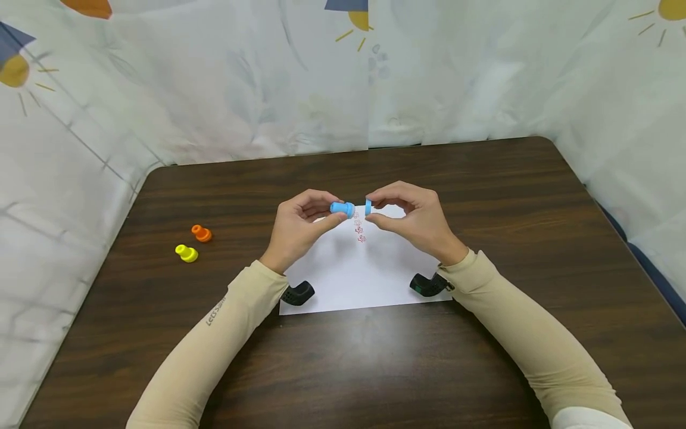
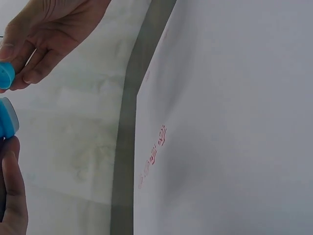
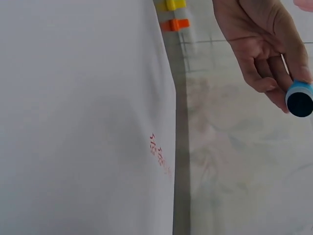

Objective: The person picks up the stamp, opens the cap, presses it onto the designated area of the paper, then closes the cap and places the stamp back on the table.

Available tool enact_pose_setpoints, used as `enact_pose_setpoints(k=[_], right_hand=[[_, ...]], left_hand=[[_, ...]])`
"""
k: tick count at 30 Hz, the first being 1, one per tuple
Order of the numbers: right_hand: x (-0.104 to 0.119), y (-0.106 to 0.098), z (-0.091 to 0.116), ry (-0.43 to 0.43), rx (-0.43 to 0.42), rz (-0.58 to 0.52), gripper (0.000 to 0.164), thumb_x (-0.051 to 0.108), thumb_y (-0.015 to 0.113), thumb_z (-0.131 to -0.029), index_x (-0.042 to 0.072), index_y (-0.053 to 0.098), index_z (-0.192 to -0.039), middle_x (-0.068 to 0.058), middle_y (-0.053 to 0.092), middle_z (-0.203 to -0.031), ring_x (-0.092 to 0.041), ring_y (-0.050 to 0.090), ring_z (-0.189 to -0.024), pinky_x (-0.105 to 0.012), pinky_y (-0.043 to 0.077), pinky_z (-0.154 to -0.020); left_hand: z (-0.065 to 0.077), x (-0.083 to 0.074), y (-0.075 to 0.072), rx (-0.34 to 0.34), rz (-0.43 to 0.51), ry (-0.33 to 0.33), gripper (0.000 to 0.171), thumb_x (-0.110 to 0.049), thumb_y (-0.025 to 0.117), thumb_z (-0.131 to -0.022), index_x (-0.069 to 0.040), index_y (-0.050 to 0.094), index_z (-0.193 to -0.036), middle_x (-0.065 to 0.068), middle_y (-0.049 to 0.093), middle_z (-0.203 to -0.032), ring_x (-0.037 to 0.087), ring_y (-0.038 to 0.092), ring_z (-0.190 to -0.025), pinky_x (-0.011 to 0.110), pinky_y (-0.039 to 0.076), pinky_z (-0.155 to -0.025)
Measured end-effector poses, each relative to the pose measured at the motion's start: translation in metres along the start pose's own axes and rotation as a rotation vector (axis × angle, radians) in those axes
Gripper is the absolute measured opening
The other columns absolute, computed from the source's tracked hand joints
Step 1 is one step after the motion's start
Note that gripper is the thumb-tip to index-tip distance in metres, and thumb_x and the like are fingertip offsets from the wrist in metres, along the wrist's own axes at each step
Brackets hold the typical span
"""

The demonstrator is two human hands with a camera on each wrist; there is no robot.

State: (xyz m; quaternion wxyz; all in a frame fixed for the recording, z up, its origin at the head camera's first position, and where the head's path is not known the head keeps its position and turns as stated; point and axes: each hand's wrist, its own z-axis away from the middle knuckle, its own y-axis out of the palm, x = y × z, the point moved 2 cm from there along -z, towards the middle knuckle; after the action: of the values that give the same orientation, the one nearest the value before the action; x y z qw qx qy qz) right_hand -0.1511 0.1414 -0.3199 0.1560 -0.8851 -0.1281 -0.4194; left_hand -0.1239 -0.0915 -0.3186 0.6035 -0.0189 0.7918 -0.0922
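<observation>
Above the paper, my left hand (image 1: 302, 226) pinches a small blue stamp (image 1: 341, 208) between thumb and fingers, lying sideways with its face toward the right. In the right wrist view the stamp's round dark face (image 3: 300, 104) shows inside a pale rim. My right hand (image 1: 418, 220) pinches a blue cap (image 1: 368, 207) by its edge. A narrow gap separates cap and stamp. The left wrist view shows the cap's hollow side (image 2: 6, 76). Beneath both hands lies a white sheet of paper (image 1: 370, 274) with several red stamped marks (image 1: 360, 230) near its far edge.
On the left of the dark wooden table (image 1: 375, 369) stand an orange stamp (image 1: 201, 233) and a yellow stamp (image 1: 186, 253), close together. Black wrist devices (image 1: 298, 294) hang below both sleeves. A patterned white curtain (image 1: 257, 83) surrounds the table's back and sides.
</observation>
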Motion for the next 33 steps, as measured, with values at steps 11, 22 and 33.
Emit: enact_pose_setpoints(k=[11, 22, 33], right_hand=[[0.001, -0.006, -0.002, -0.006, -0.039, -0.037, 0.033, -0.017, 0.081, -0.076, -0.008, 0.074, -0.108, 0.003, 0.076, -0.102, -0.024, 0.073, -0.091, -0.032, 0.065, -0.089], [0.003, -0.01, -0.003, -0.005, -0.049, -0.03, 0.034, -0.016, 0.082, -0.076, -0.007, 0.074, -0.108, 0.007, 0.075, -0.103, -0.036, 0.071, -0.09, -0.036, 0.065, -0.09], [0.003, -0.012, -0.003, -0.004, -0.053, -0.035, 0.035, -0.017, 0.081, -0.076, -0.009, 0.074, -0.109, 0.009, 0.075, -0.103, -0.024, 0.073, -0.091, -0.033, 0.065, -0.09]], left_hand=[[-0.003, 0.001, 0.002, 0.067, -0.108, 0.018, 0.024, -0.007, 0.086, -0.084, -0.006, 0.075, -0.106, 0.007, 0.076, -0.104, 0.013, 0.072, -0.09, 0.028, 0.063, -0.094], [-0.002, 0.006, 0.008, 0.143, -0.27, 0.069, 0.025, -0.014, 0.088, -0.083, -0.011, 0.078, -0.107, 0.005, 0.079, -0.105, 0.011, 0.072, -0.093, 0.03, 0.063, -0.092], [-0.004, 0.012, 0.013, 0.215, -0.355, 0.078, 0.023, -0.016, 0.086, -0.086, -0.012, 0.079, -0.107, 0.001, 0.08, -0.104, 0.015, 0.072, -0.092, 0.032, 0.063, -0.091]])
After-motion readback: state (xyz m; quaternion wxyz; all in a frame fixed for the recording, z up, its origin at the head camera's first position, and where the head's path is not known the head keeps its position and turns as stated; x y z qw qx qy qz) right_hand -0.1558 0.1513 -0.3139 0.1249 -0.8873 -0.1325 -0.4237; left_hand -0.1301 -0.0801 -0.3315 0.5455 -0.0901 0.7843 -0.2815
